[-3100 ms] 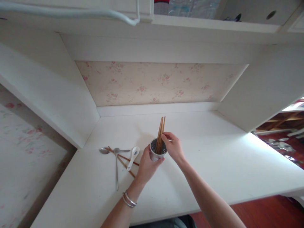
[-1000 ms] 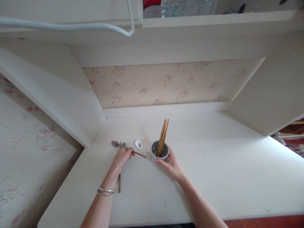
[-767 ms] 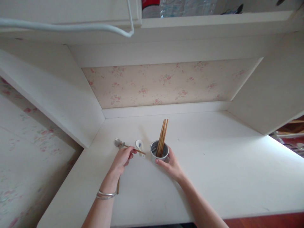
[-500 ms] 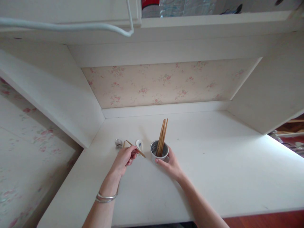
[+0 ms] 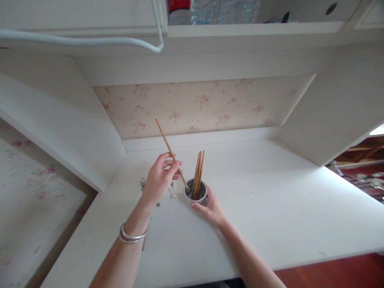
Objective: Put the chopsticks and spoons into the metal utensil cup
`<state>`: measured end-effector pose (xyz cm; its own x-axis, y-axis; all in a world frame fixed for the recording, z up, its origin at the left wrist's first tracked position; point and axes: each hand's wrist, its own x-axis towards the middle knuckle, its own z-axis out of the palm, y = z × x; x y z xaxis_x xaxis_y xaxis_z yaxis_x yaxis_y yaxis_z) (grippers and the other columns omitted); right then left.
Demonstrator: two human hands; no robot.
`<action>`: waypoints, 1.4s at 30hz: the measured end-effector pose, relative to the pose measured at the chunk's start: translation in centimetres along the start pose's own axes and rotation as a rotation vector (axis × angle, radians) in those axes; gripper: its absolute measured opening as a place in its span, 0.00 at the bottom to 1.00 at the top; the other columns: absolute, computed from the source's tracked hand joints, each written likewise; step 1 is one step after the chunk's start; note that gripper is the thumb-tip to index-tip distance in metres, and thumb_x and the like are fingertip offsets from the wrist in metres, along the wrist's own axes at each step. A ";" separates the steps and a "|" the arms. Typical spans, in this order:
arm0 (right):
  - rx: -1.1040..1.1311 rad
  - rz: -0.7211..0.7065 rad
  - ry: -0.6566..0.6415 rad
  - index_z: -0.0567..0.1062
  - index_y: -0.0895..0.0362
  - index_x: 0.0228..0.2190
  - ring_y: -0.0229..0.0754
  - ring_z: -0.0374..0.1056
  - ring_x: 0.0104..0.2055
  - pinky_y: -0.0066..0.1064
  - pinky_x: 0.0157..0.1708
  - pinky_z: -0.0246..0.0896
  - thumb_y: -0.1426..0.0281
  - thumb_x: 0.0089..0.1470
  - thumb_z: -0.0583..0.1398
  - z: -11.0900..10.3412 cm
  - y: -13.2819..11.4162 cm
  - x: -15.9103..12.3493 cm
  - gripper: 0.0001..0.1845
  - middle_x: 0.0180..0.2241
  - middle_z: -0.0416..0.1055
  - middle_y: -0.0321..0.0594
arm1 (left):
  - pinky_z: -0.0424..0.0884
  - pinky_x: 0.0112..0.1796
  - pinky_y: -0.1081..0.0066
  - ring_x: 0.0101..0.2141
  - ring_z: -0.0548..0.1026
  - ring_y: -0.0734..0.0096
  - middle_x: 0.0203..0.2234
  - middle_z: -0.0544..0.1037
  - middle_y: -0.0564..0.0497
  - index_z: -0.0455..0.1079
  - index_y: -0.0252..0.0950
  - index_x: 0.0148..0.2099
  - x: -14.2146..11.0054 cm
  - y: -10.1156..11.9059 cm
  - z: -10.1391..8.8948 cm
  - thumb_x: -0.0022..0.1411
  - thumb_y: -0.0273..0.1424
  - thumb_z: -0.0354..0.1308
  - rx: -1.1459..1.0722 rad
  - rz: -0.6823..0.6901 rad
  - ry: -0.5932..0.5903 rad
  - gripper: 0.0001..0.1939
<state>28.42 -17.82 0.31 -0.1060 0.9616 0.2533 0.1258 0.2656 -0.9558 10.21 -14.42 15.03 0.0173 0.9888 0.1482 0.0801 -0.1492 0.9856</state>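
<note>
My left hand (image 5: 163, 173) pinches a single wooden chopstick (image 5: 166, 140), tilted with its lower end at the left rim of a metal cup (image 5: 187, 197). My right hand (image 5: 211, 206) is wrapped round the cup's right side and steadies it on the white table. Several chopsticks (image 5: 198, 172) stand in the cup, leaning slightly right. Behind my left hand lie a white spoon (image 5: 173, 192), partly hidden, and a metal spoon (image 5: 143, 182), of which the bowl shows. Another thin stick (image 5: 143, 244) shows in part beside my left forearm.
The white tabletop (image 5: 255, 208) runs between side panels, with a floral back wall (image 5: 192, 106) behind. Overhead, a shelf (image 5: 255, 31) holds plastic bottles (image 5: 223, 12), and a white bent tube (image 5: 90, 41) crosses the upper left. A rack with shiny items (image 5: 366, 180) stands at right.
My left hand has lifted the chopstick from beside the spoons, turned it steeper and brought its lower end to the cup. My right hand keeps its hold; the view has shifted slightly.
</note>
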 end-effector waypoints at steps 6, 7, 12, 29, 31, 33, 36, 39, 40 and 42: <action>-0.045 -0.020 -0.014 0.62 0.52 0.57 0.53 0.62 0.58 0.48 0.57 0.56 0.60 0.45 0.69 -0.1 -0.4 0.0 0.40 0.56 0.66 0.46 | 0.76 0.36 0.69 0.33 0.79 0.68 0.35 0.80 0.49 0.72 0.37 0.43 1.2 -3.2 1.6 0.61 0.46 0.55 0.224 0.084 -0.051 0.18; -0.049 -0.025 -0.013 0.62 0.53 0.57 0.53 0.62 0.58 0.48 0.57 0.56 0.60 0.45 0.69 -0.1 -0.4 0.0 0.40 0.56 0.66 0.47 | 0.75 0.37 0.69 0.34 0.78 0.68 0.35 0.80 0.49 0.73 0.37 0.42 1.2 -3.8 1.7 0.61 0.46 0.54 0.278 0.103 -0.058 0.18; -0.052 -0.030 -0.013 0.61 0.53 0.58 0.53 0.61 0.58 0.49 0.58 0.55 0.61 0.45 0.69 0.1 -0.1 0.0 0.41 0.56 0.65 0.47 | 0.72 0.40 0.71 0.37 0.77 0.68 0.35 0.79 0.49 0.76 0.37 0.37 0.3 -6.2 2.2 0.65 0.41 0.51 0.438 0.219 -0.096 0.16; 0.110 -0.016 -0.049 0.63 0.52 0.58 0.56 0.60 0.59 0.52 0.58 0.54 0.58 0.48 0.67 0.2 0.4 -0.1 0.38 0.57 0.65 0.48 | 0.58 0.60 0.58 0.61 0.60 0.55 0.64 0.58 0.41 0.45 0.38 0.68 -4.6 -10.4 2.5 0.51 0.38 0.68 -0.095 -0.060 -0.328 0.49; 0.135 -0.023 -0.076 0.64 0.53 0.57 0.56 0.61 0.58 0.51 0.58 0.55 0.58 0.48 0.66 0.1 0.6 -0.1 0.36 0.56 0.66 0.48 | 0.59 0.59 0.57 0.60 0.62 0.54 0.62 0.61 0.40 0.47 0.37 0.67 -5.1 -10.5 2.9 0.49 0.36 0.69 -0.138 -0.038 -0.299 0.49; 0.147 -0.001 -0.117 0.63 0.52 0.57 0.55 0.62 0.58 0.51 0.58 0.55 0.60 0.49 0.66 -0.2 0.7 -0.2 0.36 0.56 0.66 0.47 | 0.61 0.58 0.58 0.58 0.65 0.55 0.58 0.66 0.41 0.53 0.37 0.64 -5.3 -10.4 3.4 0.50 0.35 0.69 -0.143 -0.006 -0.263 0.43; 0.112 0.054 -0.155 0.56 0.49 0.61 0.54 0.56 0.62 0.52 0.60 0.51 0.65 0.49 0.66 -1.0 0.2 -0.8 0.41 0.60 0.61 0.45 | 0.63 0.56 0.59 0.55 0.68 0.57 0.55 0.70 0.42 0.58 0.37 0.60 -5.3 -10.0 3.9 0.51 0.34 0.68 -0.155 0.017 -0.212 0.36; -0.012 -0.006 0.014 0.54 0.46 0.61 0.51 0.49 0.66 0.53 0.62 0.47 0.70 0.49 0.63 -1.5 -1.6 -1.6 0.41 0.63 0.55 0.43 | 0.66 0.53 0.59 0.51 0.71 0.58 0.52 0.72 0.43 0.60 0.37 0.58 -5.4 -10.0 4.1 0.48 0.33 0.70 -0.149 -0.009 -0.145 0.36; -0.080 -0.054 0.131 0.56 0.47 0.60 0.50 0.51 0.65 0.52 0.62 0.47 0.71 0.49 0.62 -1.5 -2.7 -1.8 0.38 0.61 0.57 0.44 | 0.66 0.52 0.60 0.51 0.72 0.58 0.51 0.73 0.43 0.61 0.38 0.57 -5.5 -10.0 4.1 0.46 0.32 0.70 -0.144 -0.013 -0.123 0.37; -0.230 -0.152 0.363 0.64 0.50 0.54 0.50 0.60 0.58 0.50 0.58 0.53 0.72 0.51 0.60 -0.8 -5.2 -2.1 0.27 0.54 0.65 0.45 | 0.66 0.52 0.60 0.49 0.72 0.58 0.50 0.74 0.44 0.62 0.38 0.57 -5.7 -10.1 4.2 0.46 0.32 0.70 -0.146 -0.008 -0.107 0.36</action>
<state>28.82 -21.11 4.86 0.2068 0.8617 0.4633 0.3555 0.3750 -0.8562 13.46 -18.55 3.87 0.1234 0.9826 0.1389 -0.0651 -0.1316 0.9892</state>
